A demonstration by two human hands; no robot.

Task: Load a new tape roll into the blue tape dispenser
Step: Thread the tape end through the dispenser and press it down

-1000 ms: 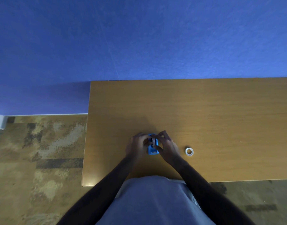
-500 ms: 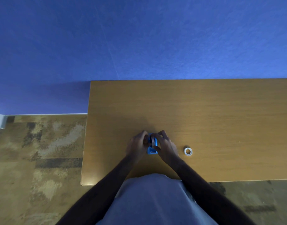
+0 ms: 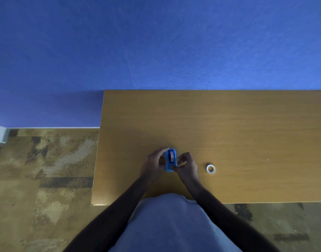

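The blue tape dispenser (image 3: 168, 164) stands on the wooden table (image 3: 228, 133), near its front edge. A tape roll (image 3: 172, 156) sits upright in the dispenser's slot. My left hand (image 3: 154, 165) grips the dispenser's left side. My right hand (image 3: 186, 165) is at its right side, fingers curled, with a fingertip touching the dispenser's lower front end. A small white ring, an empty tape core (image 3: 210, 169), lies flat on the table to the right of my right hand.
The table's left edge (image 3: 97, 160) drops to patterned carpet (image 3: 47, 170). A blue wall (image 3: 156, 42) stands behind the table. My torso in a light shirt (image 3: 167, 224) presses against the front edge.
My right hand has come off the top of the roll and moved right and down, uncovering the roll seated in the dispenser. My left hand keeps its hold.
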